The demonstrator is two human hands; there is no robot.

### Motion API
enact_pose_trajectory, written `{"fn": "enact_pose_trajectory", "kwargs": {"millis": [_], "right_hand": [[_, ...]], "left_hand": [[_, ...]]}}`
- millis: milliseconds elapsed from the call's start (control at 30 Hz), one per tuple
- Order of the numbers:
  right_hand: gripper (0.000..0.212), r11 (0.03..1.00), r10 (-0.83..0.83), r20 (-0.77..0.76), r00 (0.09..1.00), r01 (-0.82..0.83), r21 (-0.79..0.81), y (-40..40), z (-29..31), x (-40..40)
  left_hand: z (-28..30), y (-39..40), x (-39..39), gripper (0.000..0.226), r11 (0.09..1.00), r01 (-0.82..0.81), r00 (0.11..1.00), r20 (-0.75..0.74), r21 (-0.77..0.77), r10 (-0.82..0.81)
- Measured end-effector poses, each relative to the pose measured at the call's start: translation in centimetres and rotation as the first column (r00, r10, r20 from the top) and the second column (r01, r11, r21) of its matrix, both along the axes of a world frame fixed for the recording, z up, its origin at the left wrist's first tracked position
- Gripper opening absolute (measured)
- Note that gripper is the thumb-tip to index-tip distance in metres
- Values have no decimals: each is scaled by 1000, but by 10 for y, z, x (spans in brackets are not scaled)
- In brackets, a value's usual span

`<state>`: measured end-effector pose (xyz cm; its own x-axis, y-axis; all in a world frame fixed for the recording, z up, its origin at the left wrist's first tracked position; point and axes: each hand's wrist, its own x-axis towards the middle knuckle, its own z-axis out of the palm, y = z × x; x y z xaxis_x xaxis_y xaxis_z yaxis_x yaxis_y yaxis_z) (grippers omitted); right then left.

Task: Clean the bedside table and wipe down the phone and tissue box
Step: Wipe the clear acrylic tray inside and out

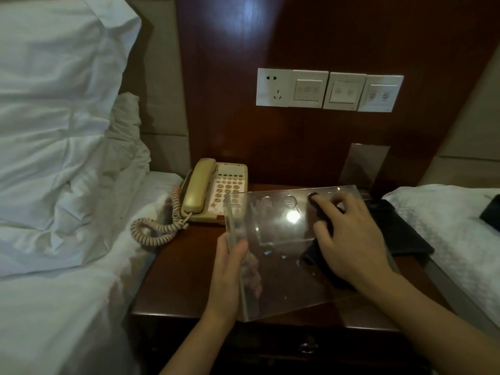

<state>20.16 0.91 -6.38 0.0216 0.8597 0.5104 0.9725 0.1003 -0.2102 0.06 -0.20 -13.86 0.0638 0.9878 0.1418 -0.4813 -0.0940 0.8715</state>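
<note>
The clear acrylic tissue box (281,247), tilted above the bench (186,277) just right of the phone (216,193), is gripped at its left edge by the left hand (230,269), apparently steadying it while the right hand (351,239), fingers spread, presses a dark cloth (319,261) against its top panel.

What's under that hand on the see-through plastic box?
A dark cloth lies under the right hand, pressed onto the clear acrylic box. Most of the cloth is hidden by the hand. The left hand grips the box's left edge.

Glossy dark wood bedside table (189,266), clear glossy acrylic panel (281,255), matt beige plastic phone (213,193)
</note>
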Motion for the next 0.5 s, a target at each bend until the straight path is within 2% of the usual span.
{"fn": "enact_pose_trajectory", "kwargs": {"millis": [100,167,233,267,333,433,500], "right_hand": [[49,999,4,-44,999,-5,-39,7,1,-3],[44,996,51,-156,986,-62,-67,9,3,-2],[37,993,104,-315,943,-115,-15,9,4,-1],[35,990,140,-341,930,-133,42,9,4,-1],[37,976,214,-269,939,-195,95,8,2,-3],[45,963,271,-121,955,-266,53,9,0,-3],[48,955,297,-80,952,-295,32,9,4,-3]], "left_hand": [[-1,2,0,30,1000,-6,1000,1,-27,6],[-1,1,0,30,1000,-12,1000,-7,-21,12],[0,-1,0,22,1000,-6,1000,-16,10,6],[1,-2,0,15,1000,2,1000,-16,22,-1],[2,-2,0,12,1000,8,1000,-11,17,-8],[2,-1,1,26,1000,6,1000,-19,-5,-6],[3,0,0,24,1000,13,1000,-25,11,-13]]}}
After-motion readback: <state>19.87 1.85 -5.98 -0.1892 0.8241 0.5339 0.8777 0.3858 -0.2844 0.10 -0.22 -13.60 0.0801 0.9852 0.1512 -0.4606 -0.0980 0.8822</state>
